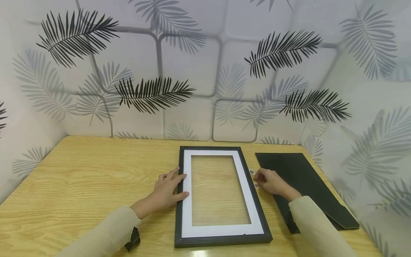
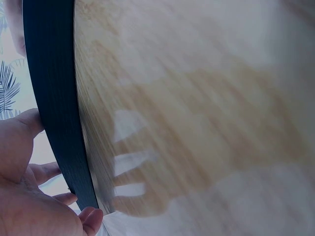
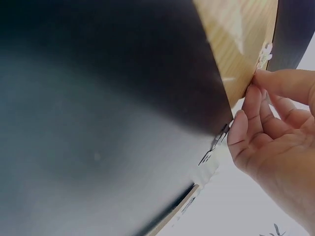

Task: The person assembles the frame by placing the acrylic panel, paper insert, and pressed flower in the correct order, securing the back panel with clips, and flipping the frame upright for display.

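A pale wall with black and grey leaves (image 1: 196, 67) is seen behind a light brown wood-grain table (image 1: 96, 167). On it, a black picture frame (image 1: 224, 240) with a white inner border (image 1: 221, 230) is laid flat. Its long sides run away from the person. The left long side is touched by the left hand (image 1: 165, 194), with its fingers spread and its thumb put on the border. Just beside the right long side, the right hand (image 1: 271, 182) is held with thumb and fingertips close together. Small, round, pale pieces (image 1: 252, 172) are seen right by those tips, between the frame and a flat black sheet (image 1: 308, 189); they are much nearer to the right hand than to the left.

Whether one is pinched cannot be told, and what they are made of is hard to make out. Part of the black sheet is hidden by the right cream sleeve (image 1: 318, 225). A small dark thing (image 1: 133, 240) is partly covered by the left cream sleeve (image 1: 106, 232) and cannot be named.
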